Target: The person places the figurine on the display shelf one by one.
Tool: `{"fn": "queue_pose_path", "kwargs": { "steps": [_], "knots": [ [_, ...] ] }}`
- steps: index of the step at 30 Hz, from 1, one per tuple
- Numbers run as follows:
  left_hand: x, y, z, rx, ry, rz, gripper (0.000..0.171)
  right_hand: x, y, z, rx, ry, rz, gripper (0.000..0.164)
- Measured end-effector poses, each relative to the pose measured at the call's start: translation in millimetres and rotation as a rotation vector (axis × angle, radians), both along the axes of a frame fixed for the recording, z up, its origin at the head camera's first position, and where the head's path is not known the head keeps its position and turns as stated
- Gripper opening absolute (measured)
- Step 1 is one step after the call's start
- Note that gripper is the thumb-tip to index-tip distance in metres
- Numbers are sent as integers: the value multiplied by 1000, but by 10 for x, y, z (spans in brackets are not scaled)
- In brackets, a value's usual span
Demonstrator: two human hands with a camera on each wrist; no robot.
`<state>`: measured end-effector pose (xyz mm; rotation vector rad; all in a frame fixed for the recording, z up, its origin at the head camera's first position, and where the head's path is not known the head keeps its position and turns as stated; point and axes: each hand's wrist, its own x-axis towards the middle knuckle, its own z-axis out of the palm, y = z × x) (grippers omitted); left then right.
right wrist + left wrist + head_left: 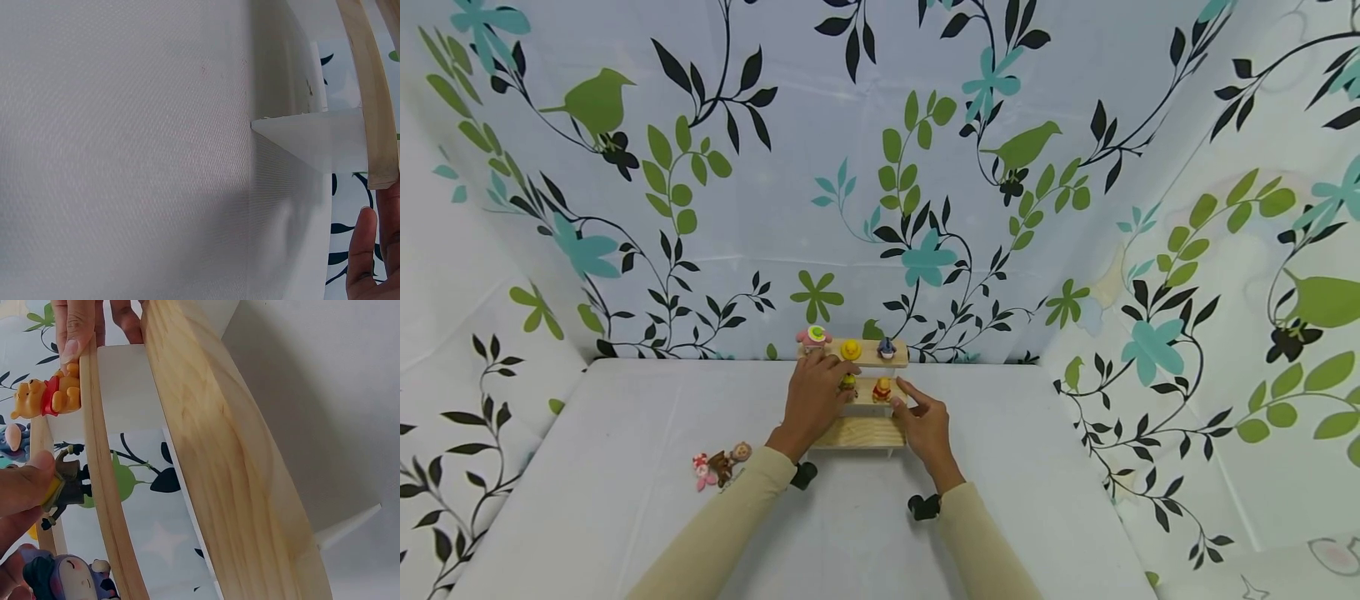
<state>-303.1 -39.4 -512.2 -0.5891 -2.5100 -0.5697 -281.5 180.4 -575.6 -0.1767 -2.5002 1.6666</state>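
A small three-tier wooden display shelf (859,433) with white supports stands at the back of the white table. My left hand (815,392) reaches over its left side and pinches a yellow figurine in dark overalls (67,478) at the middle tier. Beside it, a purple-hooded figurine (69,575) is near my lower fingers. My right hand (927,425) grips the right end of the middle tier, thumb close to a Winnie the Pooh figurine (882,389) in a red shirt. The lowest tier is bare.
On the top tier stand a pink figurine (814,337), a yellow one (850,349) and a blue one (887,347). Left of the shelf, a pink-and-red figurine (703,472), a brown one (722,468) and a tan one (741,452) lie together. Patterned cloth (775,208) hangs behind.
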Motion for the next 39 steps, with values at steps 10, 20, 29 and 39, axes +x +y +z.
{"fn": "queue_pose_path", "kwargs": {
  "steps": [10, 20, 29, 39],
  "knots": [
    [23, -36, 33, -20, -22, -2, 42, -7, -2, -31, -1, 47, 16, 47],
    [140, -195, 155, 22, 4, -11, 49, -15, 4, -63, -7, 69, 35, 47],
    [298, -508, 280, 130, 83, -5, 49, 2, 2, -44, -6, 70, 32, 46],
    [461, -1020, 264, 162, 74, 88, 44, 15, -4, -38, -36, 77, 27, 48]
  ]
}}
